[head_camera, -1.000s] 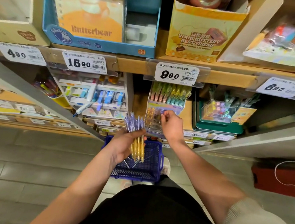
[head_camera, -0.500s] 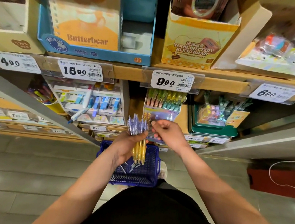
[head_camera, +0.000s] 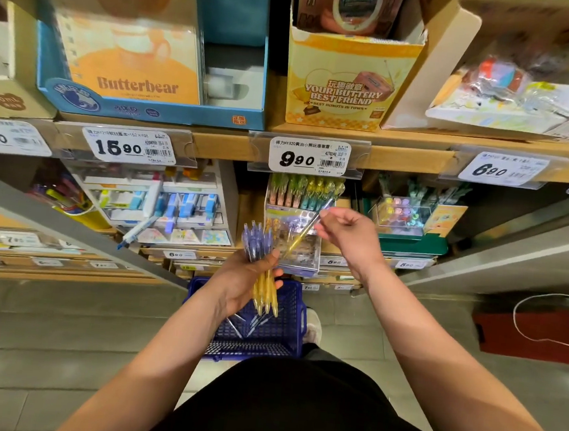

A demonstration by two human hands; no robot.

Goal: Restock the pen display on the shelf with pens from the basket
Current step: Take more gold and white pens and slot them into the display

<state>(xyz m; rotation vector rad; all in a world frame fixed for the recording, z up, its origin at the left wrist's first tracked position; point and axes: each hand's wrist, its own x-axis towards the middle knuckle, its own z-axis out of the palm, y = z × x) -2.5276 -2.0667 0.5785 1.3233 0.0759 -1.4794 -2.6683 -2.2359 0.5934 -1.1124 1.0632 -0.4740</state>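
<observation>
Both hands holding pens at the shelf front edge
Above the blue basket, left hand fingers curl round a bundle of pens; right hand fingers pinch a single pen, tilted before the pen display.

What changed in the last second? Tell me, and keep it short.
The right hand went from the pen display back to the bundle, pinched one pen and now lifts it towards the display. The left hand still grips the bundle over the basket.
</observation>
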